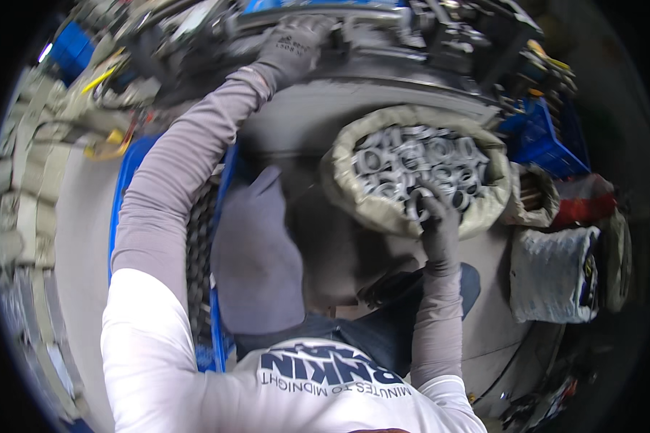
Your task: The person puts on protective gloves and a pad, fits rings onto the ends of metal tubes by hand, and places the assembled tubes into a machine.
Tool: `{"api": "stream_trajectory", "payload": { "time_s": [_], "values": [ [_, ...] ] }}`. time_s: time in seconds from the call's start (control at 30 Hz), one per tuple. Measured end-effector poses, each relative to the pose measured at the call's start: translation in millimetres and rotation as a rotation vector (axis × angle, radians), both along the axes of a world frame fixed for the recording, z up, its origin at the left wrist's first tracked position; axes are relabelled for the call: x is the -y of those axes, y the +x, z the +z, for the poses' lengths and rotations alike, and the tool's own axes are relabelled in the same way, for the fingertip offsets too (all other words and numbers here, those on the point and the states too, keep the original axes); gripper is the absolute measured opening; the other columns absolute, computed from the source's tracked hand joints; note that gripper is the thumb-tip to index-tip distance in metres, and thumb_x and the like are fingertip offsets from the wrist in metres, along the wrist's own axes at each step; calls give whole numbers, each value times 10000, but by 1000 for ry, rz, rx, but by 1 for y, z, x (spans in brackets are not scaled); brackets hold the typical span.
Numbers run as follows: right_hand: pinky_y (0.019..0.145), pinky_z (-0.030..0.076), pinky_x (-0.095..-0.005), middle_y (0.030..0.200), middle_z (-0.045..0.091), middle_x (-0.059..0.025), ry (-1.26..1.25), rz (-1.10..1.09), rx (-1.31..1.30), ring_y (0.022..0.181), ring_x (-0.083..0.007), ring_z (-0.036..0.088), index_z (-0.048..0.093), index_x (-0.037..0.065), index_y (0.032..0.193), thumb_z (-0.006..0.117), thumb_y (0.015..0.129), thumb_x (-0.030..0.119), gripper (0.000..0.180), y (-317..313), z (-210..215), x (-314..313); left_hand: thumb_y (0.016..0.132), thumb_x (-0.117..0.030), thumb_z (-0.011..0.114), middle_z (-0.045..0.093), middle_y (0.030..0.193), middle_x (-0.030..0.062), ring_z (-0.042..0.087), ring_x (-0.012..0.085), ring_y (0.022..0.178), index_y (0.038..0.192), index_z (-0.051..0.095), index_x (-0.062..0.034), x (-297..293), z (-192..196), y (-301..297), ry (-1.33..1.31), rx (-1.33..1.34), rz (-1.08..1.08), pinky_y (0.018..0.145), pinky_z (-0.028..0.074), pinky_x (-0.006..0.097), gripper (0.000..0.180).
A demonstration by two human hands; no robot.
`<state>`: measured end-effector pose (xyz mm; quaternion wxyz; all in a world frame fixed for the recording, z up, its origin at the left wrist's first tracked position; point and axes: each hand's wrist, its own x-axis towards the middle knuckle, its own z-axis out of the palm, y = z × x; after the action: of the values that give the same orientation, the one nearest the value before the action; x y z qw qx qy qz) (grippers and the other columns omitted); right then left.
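My left hand (294,49), in a grey work glove, reaches far forward to the dark metal machine (390,54). Its fingertips lie against or over a horizontal bar there, and blur hides what they grip, if anything. Closer in on the right stands a pale sack (339,155) with a rolled-down rim, filled with silvery ring-shaped metal parts (412,155). My right hand (439,220), gloved in grey too, dips over the sack's near rim. Its thumb and fingers close round one metal ring (416,209) at the near side of the heap.
Left of my legs is a blue crate (218,317) of dark small parts. A grey cloth (256,260) hangs over my left leg. Farther right are a blue bin (552,148), a smaller open sack (533,195) and a white woven bag (554,274). Stacked pale pieces (32,187) line the far left.
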<state>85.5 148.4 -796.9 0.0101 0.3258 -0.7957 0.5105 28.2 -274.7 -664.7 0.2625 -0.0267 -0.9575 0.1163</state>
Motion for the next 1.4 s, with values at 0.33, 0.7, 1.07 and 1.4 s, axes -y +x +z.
{"api": "stream_trajectory", "payload": {
  "time_s": [0.33,0.7,1.07,1.4],
  "values": [
    [1019,514,-341,1311,681,-138,-172,169,258,1181,-239,650,640,-36,1380,585,963,72,434,24,19,-2,887,-161,674,635,1294,145,586,330,1259,1352,613,-115,165,-99,428,149,401,405,1088,461,462,470],
    [888,546,-442,1148,690,-137,361,763,-318,1000,-327,676,706,65,1166,857,687,173,513,160,163,108,759,13,676,477,1539,204,434,390,1443,1518,455,-19,75,-172,593,183,564,532,1222,345,506,791],
    [853,568,-377,1131,696,-101,545,788,-193,1018,-240,683,721,90,1120,841,718,171,427,176,171,53,704,-200,835,381,1636,187,415,385,1447,1617,313,-31,29,-189,583,149,667,778,1203,330,527,1065],
    [856,571,-356,1151,708,-97,12,779,-237,1051,-223,688,747,51,1135,851,765,208,416,187,170,54,697,-115,765,561,1493,217,526,460,1374,1400,544,-22,22,-101,490,388,42,278,1143,423,535,743]
  ]
}}
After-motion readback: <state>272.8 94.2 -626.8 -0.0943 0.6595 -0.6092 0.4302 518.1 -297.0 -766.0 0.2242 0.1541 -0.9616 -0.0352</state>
